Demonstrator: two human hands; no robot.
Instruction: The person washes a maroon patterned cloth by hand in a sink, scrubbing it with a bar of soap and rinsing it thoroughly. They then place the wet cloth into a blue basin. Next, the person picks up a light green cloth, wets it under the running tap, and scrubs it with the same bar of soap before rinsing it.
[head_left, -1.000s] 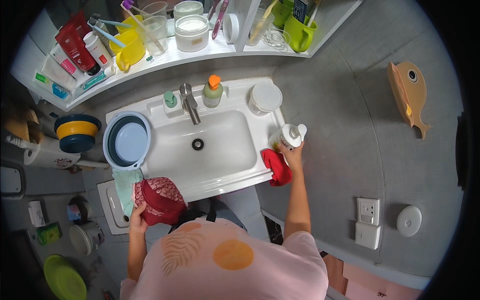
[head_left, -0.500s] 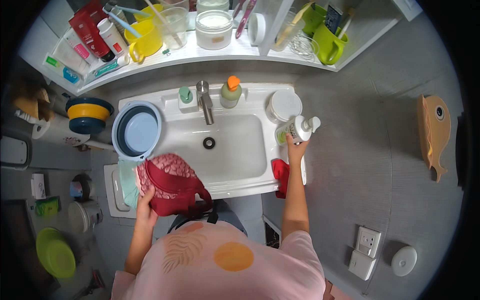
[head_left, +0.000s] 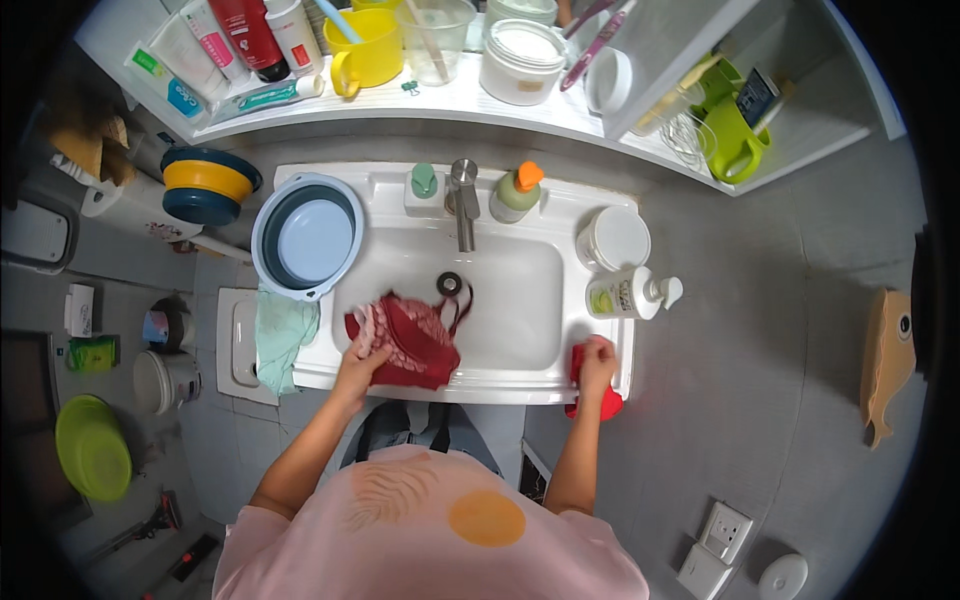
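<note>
My left hand is closed on a dark red bra with pale pink lace. It hangs over the front left of the white sink, one strap reaching toward the drain. At the sink's right front corner, my right hand has its fingers closed on a bright red cloth, which drapes over the edge. Just beyond that hand, a white pump bottle stands on the right rim beside a round white tub.
A blue basin sits on the left rim, near a mint cloth. Behind the bowl are the faucet, a green-capped dispenser and an orange-topped bottle. A white shelf with toiletries overhangs the back.
My right hand has let go of the pump bottle and come nearer to grip the red cloth. The bra has moved right, over the bowl, with my left hand. The view has shifted.
</note>
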